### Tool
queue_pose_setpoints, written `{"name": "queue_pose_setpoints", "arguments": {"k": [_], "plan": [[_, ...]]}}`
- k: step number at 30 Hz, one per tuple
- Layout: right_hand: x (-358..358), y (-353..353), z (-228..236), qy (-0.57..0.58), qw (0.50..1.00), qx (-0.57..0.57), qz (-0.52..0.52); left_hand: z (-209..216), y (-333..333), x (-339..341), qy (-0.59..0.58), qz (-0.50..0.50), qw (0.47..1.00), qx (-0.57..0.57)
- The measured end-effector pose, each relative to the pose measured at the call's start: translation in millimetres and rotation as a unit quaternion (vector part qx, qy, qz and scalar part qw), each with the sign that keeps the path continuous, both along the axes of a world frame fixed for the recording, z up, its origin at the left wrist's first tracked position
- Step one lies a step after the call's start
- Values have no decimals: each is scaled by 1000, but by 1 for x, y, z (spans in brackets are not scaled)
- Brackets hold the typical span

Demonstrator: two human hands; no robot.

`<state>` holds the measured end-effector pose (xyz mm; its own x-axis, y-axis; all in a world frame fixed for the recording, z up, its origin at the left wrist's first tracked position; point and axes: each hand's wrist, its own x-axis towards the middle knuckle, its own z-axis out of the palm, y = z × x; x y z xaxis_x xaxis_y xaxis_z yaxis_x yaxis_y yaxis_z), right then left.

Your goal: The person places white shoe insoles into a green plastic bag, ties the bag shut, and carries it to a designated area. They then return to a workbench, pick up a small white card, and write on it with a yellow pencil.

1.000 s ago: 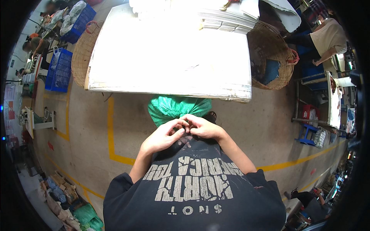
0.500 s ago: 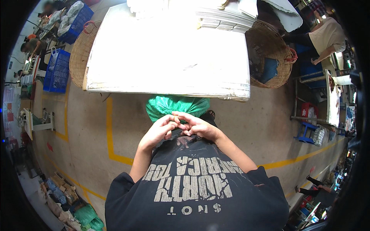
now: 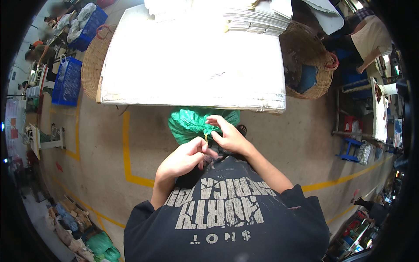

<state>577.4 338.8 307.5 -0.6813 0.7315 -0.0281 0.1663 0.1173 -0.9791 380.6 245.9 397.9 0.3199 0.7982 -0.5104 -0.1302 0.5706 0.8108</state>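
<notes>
A crumpled green plastic bag (image 3: pixel 185 123) bulges out from under the front edge of the white-topped table. Its gathered neck points toward me. My right hand (image 3: pixel 232 139) is at that neck, thumb and fingers bent around the bunched plastic. A thin yellow rubber band (image 3: pixel 206 138) runs between the neck and my left hand (image 3: pixel 187 156), which pinches it just nearer to my body. How far the band goes round the neck is hidden by the fingers.
Ahead is the table (image 3: pixel 192 65) with a stack of white sheets (image 3: pixel 257 22). Wicker baskets flank it on the left (image 3: pixel 94 65) and right (image 3: pixel 323 83). Blue crates (image 3: pixel 67 81) stand farther left. At the right are a blue stool (image 3: pixel 348 149) and a person (image 3: pixel 371 39).
My hands, earlier together with the yellow band between their fingers, have come apart. The right has moved forward onto the bag's neck; the left has drawn slightly back with the band.
</notes>
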Motion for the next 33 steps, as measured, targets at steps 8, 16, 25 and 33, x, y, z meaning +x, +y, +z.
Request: {"name": "queue_pose_setpoints", "arguments": {"k": [8, 16, 25, 33], "plan": [[6, -5, 14, 23, 997, -73, -28, -25, 25, -27, -100, 187, 977, 27], [13, -16, 11, -27, 996, -53, -73, -116, 82, 8, 244, 100, 958, 108], [17, -19, 11, -4, 994, -87, -65, -177, 171, -13, 755, 13, 566, 331], [15, -16, 5, -2, 991, -101, -89, -184, 136, -19, 736, 42, 617, 275]]}}
